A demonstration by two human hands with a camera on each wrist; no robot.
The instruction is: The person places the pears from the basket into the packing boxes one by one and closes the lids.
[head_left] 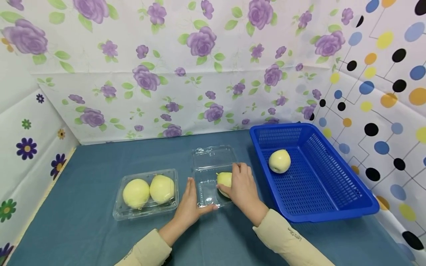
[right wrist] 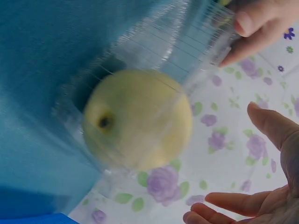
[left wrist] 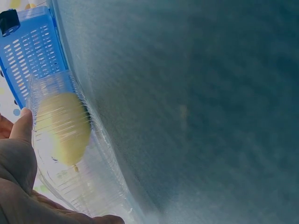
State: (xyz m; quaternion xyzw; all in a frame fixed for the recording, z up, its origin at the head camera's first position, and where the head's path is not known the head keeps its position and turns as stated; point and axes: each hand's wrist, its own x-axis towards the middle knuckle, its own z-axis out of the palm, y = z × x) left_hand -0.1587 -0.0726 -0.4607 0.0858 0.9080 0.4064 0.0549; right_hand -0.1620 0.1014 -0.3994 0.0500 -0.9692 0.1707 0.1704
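A clear plastic clamshell box [head_left: 207,190] lies on the table with its lid folded back. One pale yellow pear [head_left: 224,178] sits in its right side, its stem toward the left. My left hand [head_left: 186,207] is at the box's left front corner, fingers straight along the left side and thumb along the front edge. The right hand [head_left: 244,188] arches over the pear; the right wrist view shows its thumb [right wrist: 273,123] and fingers spread, apart from the pear [right wrist: 138,121]. Through the clear wall, the left wrist view shows this pear [left wrist: 65,128] too.
To the left stands a closed clear box [head_left: 146,212] with two pears [head_left: 136,193] inside. A blue perforated basket [head_left: 332,184] at the right holds one pear [head_left: 279,161]. A floral sheet [head_left: 146,92] hangs behind the blue-green table cover [head_left: 83,207].
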